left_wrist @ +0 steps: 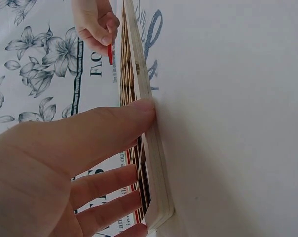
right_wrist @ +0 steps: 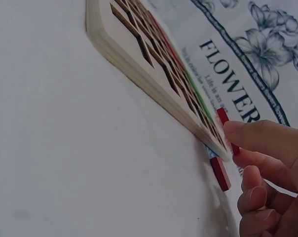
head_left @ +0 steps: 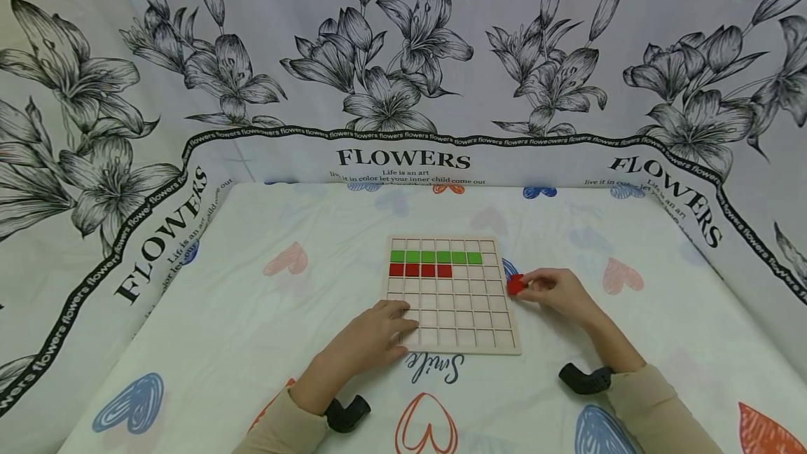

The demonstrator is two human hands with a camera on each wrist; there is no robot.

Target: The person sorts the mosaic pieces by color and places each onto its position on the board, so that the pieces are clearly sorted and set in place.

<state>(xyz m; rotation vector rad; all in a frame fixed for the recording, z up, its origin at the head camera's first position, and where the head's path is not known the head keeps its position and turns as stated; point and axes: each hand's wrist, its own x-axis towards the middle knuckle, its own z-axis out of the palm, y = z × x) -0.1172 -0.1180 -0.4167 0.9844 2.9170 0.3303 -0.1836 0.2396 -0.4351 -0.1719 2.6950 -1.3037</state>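
A square wooden grid board (head_left: 465, 302) lies on the cloth. Green square tiles (head_left: 428, 257) fill most of its second row, and several red tiles (head_left: 420, 270) sit at the left of the row below. My left hand (head_left: 372, 335) rests on the board's near left corner, its thumb against the near edge and its fingers over the grid. Just off the board's right side, my right hand (head_left: 561, 293) pinches a red square tile (right_wrist: 223, 117) between thumb and fingertips. In the right wrist view, another red tile (right_wrist: 220, 174) shows below it, beside the board's edge.
A white cloth printed with hearts (head_left: 286, 259) covers the table. Flower-printed fabric (head_left: 391, 69) rises behind and along both sides. Black curved pieces (head_left: 586, 378) are at both wrists, by the beige sleeves (head_left: 658, 408).
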